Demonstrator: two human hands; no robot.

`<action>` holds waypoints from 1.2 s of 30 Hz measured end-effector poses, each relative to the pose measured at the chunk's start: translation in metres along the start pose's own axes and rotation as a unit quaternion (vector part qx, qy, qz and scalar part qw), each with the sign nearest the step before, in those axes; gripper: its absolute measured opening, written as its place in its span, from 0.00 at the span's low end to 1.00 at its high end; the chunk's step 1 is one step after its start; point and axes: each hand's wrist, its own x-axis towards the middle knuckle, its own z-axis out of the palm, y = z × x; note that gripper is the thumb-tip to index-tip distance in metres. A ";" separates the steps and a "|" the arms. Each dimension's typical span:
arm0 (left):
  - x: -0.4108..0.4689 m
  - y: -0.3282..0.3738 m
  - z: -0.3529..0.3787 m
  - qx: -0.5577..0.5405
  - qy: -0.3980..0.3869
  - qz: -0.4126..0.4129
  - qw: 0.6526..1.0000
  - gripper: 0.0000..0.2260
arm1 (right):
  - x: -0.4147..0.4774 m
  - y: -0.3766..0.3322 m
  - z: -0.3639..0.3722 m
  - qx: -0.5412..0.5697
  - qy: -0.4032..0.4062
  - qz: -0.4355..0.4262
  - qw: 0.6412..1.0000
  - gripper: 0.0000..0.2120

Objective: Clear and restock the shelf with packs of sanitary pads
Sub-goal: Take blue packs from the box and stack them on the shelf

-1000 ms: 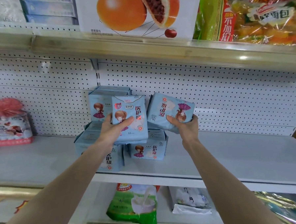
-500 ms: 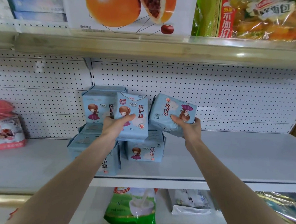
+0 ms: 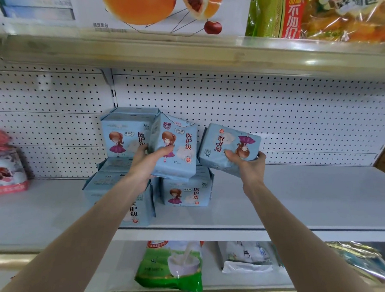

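**Two pad packs held above the shelf, one in each hand**

The left hand (image 3: 143, 166) grips a pale-blue soft plastic pack of sanitary pads (image 3: 178, 151) printed with a cartoon girl. Its thumb lies across the front and its fingers are curled behind the left edge. The pack stands nearly upright, tilted slightly to the right.

The right hand (image 3: 250, 165) clamps a second pale-blue pack (image 3: 222, 144) from below, thumb pressed on the front. This pack is turned so its print reads upside down. The two held packs sit just beside each other, above the white metal shelf (image 3: 312, 195).

Behind and below them, more of the same blue packs are piled on the shelf:
- an upright pack at upper left (image 3: 122, 136), against the white perforated back panel (image 3: 263, 111)
- a larger pack at lower left (image 3: 109, 188), partly hidden by the left forearm
- a front-facing pack at lower centre (image 3: 187, 194), directly under the left-hand pack

A red-and-white snack bag (image 3: 3, 167) stands at the shelf's far left, well apart from the pile. On the shelf below lies a green-and-white bag picturing a bowl of milk (image 3: 171, 267). The shelf above carries a white box picturing an orange bun (image 3: 157, 11).
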 end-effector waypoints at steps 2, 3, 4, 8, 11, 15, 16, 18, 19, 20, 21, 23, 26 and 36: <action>0.000 -0.001 -0.001 0.002 -0.001 0.004 1.000 0.31 | 0.002 0.005 -0.004 -0.008 0.015 0.000 1.000 0.34; 0.001 0.000 0.000 0.006 0.000 0.008 1.000 0.32 | 0.004 0.007 -0.007 -0.019 0.022 -0.004 1.000 0.36; 0.000 0.000 0.002 0.009 0.000 0.007 1.000 0.32 | 0.005 0.009 -0.010 -0.029 0.027 -0.009 0.999 0.37; -0.002 -0.007 0.020 0.011 -0.018 -0.005 1.000 0.39 | 0.008 0.017 -0.035 -0.059 0.050 -0.026 0.997 0.38; -0.003 -0.014 0.034 0.009 -0.032 -0.006 0.999 0.38 | 0.007 0.030 -0.058 -0.079 0.049 -0.031 0.995 0.38; -0.006 -0.027 0.049 0.001 -0.038 -0.015 0.999 0.39 | 0.007 0.057 -0.084 -0.114 0.051 -0.037 0.992 0.39; -0.006 -0.029 0.051 0.002 -0.042 -0.014 0.999 0.37 | 0.008 0.062 -0.088 -0.121 0.044 -0.036 0.991 0.40; -0.007 -0.031 0.053 -0.001 -0.040 -0.009 0.999 0.34 | 0.015 0.070 -0.094 -0.145 0.024 -0.030 0.989 0.39; -0.006 -0.029 0.053 -0.005 -0.034 -0.007 0.999 0.34 | 0.019 0.073 -0.096 -0.163 0.021 -0.026 0.986 0.38; -0.004 -0.030 0.053 -0.010 -0.028 -0.006 1.000 0.34 | 0.022 0.077 -0.097 -0.190 0.026 -0.016 0.981 0.36; -0.004 -0.029 0.053 -0.013 -0.027 -0.006 1.000 0.35 | 0.023 0.080 -0.098 -0.228 0.030 -0.005 0.973 0.33; -0.005 -0.032 0.050 -0.012 -0.029 -0.009 0.999 0.35 | 0.022 0.089 -0.104 -0.255 0.021 0.016 0.967 0.30; -0.013 -0.040 0.049 -0.013 -0.028 -0.018 0.999 0.32 | 0.013 0.091 -0.107 -0.199 0.002 0.039 0.979 0.28; -0.027 -0.040 0.049 0.017 -0.024 -0.008 1.000 0.29 | -0.009 0.018 -0.071 -0.259 0.036 -0.086 0.961 0.37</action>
